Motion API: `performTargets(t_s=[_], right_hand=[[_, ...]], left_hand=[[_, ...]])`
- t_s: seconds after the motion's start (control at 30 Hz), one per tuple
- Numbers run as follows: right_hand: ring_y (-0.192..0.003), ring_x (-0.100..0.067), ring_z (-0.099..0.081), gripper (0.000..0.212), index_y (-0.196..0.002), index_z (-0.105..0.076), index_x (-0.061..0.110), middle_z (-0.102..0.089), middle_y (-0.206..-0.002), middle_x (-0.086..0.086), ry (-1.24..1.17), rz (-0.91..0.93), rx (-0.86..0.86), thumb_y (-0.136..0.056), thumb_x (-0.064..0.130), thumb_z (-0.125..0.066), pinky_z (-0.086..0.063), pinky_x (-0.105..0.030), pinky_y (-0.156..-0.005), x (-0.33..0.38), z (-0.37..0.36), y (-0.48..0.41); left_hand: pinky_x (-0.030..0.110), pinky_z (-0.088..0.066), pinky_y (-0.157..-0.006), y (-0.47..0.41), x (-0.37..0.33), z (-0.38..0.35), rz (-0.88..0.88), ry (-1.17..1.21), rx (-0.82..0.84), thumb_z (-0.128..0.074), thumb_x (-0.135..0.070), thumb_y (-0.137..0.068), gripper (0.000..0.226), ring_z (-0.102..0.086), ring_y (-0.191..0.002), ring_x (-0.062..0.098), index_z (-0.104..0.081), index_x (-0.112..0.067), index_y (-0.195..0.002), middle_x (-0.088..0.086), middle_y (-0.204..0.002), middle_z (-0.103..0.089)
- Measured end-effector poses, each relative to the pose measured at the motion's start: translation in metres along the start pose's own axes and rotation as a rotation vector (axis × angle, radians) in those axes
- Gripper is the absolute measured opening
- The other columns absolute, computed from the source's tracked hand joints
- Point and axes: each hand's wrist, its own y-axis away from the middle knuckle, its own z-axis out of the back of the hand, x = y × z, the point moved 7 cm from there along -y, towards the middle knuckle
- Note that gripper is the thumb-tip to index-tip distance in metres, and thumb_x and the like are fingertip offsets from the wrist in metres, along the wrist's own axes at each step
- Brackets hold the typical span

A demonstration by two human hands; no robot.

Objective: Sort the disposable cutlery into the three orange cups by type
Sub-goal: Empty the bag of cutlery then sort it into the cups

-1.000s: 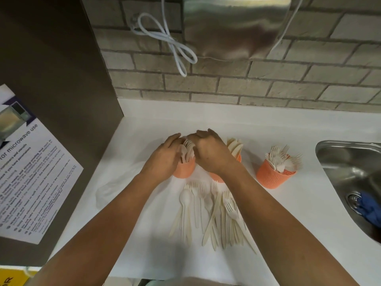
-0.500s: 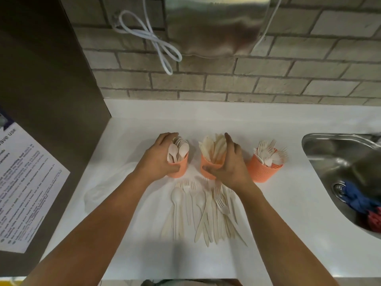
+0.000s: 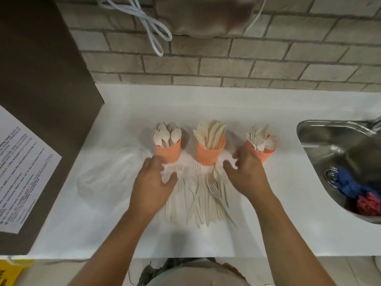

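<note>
1. Head view: three orange cups stand in a row on the white counter [image 3: 268,213]. The knife cup [image 3: 210,155] is the middle one and is full of pale knives standing upright.
2. The spoon cup [image 3: 168,154] stands just left of the knife cup, and the fork cup [image 3: 261,155] stands to its right. The three cups are apart from one another.
3. The loose cutlery pile [image 3: 200,201], a mix of forks, knives and spoons, lies flat on the counter directly in front of the knife cup. The handles point toward the person.
4. The left hand [image 3: 153,182] is in front and to the left of the knife cup, over the left edge of the pile. Its fingers are spread and relaxed, and it grasps nothing.
5. The right hand [image 3: 246,175] is in front and to the right of the knife cup. Its blurred fingertips are at the lower side of the fork cup. The fingers are loosely extended and hold nothing. Whether they touch the cup cannot be told.
6. A clear plastic bag [image 3: 107,174] lies on the counter well to the left of the knife cup.
7. A steel sink [image 3: 321,139] is set into the counter far to the right of the knife cup. It holds a blue cloth [image 3: 348,182] and a red cloth [image 3: 369,203].
</note>
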Motion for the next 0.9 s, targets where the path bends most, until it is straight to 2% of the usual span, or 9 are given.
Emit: performTargets(t_s=[0.1, 0.17, 0.23, 0.37, 0.43, 0.67, 0.77, 0.9], right_hand=[[-0.105, -0.029, -0.060, 0.058, -0.122, -0.045, 0.011, -0.053, -0.113, -0.007, 0.215, -0.216, 0.335, -0.090, 0.053, -0.068, -0.044, -0.034, -0.082, -0.045, -0.036, 0.036], [-0.104, -0.030, -0.059, 0.061, -0.117, -0.041, 0.014, -0.047, -0.108, -0.004, 0.330, -0.240, 0.419, -0.087, 0.062, -0.064, -0.049, -0.036, -0.083, -0.062, -0.063, 0.052], [-0.094, -0.026, -0.058, 0.051, -0.106, -0.038, 0.018, -0.043, -0.101, 0.000, 0.332, -0.206, 0.392, -0.089, 0.057, -0.064, -0.049, -0.035, -0.078, -0.063, -0.078, 0.059], [-0.072, -0.015, -0.055, 0.024, -0.094, -0.046, 0.015, -0.056, -0.087, 0.000, 0.223, -0.178, 0.339, -0.098, 0.034, -0.060, -0.043, -0.027, -0.061, -0.062, -0.078, 0.060], [-0.063, -0.011, -0.051, 0.022, -0.084, -0.044, 0.015, -0.055, -0.078, 0.000, 0.168, -0.176, 0.326, -0.099, 0.024, -0.057, -0.040, -0.023, -0.054, -0.065, -0.074, 0.060], [-0.060, -0.013, -0.048, 0.028, -0.076, -0.046, 0.013, -0.053, -0.070, -0.001, -0.052, -0.220, 0.292, -0.099, 0.020, -0.060, -0.038, -0.021, -0.055, -0.072, -0.059, 0.060], [-0.062, -0.017, -0.052, 0.027, -0.077, -0.048, 0.011, -0.054, -0.071, -0.002, -0.039, -0.235, 0.317, -0.098, 0.022, -0.062, -0.040, -0.024, -0.055, -0.075, -0.054, 0.055], [-0.065, -0.021, -0.055, 0.026, -0.078, -0.048, 0.011, -0.055, -0.072, -0.004, -0.022, -0.257, 0.345, -0.097, 0.022, -0.061, -0.046, -0.030, -0.062, -0.081, -0.050, 0.052]], left_hand=[[0.031, -0.051, -0.082, 0.038, 0.033, -0.037, 0.213, -0.197, 0.236, -0.073, -0.056, -0.086, 0.060, -0.060, -0.107, 0.024, -0.051, -0.019, -0.128, 0.000, -0.115, -0.050], [0.033, -0.051, -0.086, 0.053, 0.038, -0.048, 0.226, -0.305, 0.280, -0.068, -0.062, -0.088, 0.067, -0.055, -0.113, 0.025, -0.047, -0.018, -0.133, 0.004, -0.123, -0.050], [0.032, -0.052, -0.087, 0.057, 0.035, -0.055, 0.197, -0.335, 0.270, -0.065, -0.058, -0.092, 0.063, -0.055, -0.114, 0.023, -0.046, -0.018, -0.136, 0.005, -0.127, -0.051], [0.030, -0.054, -0.081, 0.054, 0.025, -0.062, 0.171, -0.237, 0.268, -0.064, -0.038, -0.098, 0.047, -0.066, -0.100, 0.024, -0.048, -0.018, -0.137, 0.005, -0.126, -0.054], [0.032, -0.054, -0.082, 0.054, 0.022, -0.064, 0.181, -0.211, 0.269, -0.065, -0.034, -0.098, 0.047, -0.067, -0.098, 0.026, -0.049, -0.017, -0.138, 0.006, -0.125, -0.054], [0.033, -0.051, -0.083, 0.049, 0.027, -0.061, 0.271, -0.203, 0.238, -0.063, -0.022, -0.094, 0.051, -0.067, -0.105, 0.029, -0.048, -0.014, -0.141, 0.007, -0.123, -0.064], [0.031, -0.048, -0.080, 0.046, 0.028, -0.058, 0.297, -0.196, 0.235, -0.060, -0.018, -0.095, 0.047, -0.065, -0.104, 0.030, -0.048, -0.012, -0.140, 0.009, -0.121, -0.063], [0.031, -0.045, -0.075, 0.043, 0.031, -0.057, 0.321, -0.208, 0.240, -0.057, -0.015, -0.095, 0.035, -0.062, -0.096, 0.030, -0.052, -0.006, -0.129, 0.011, -0.111, -0.060]])
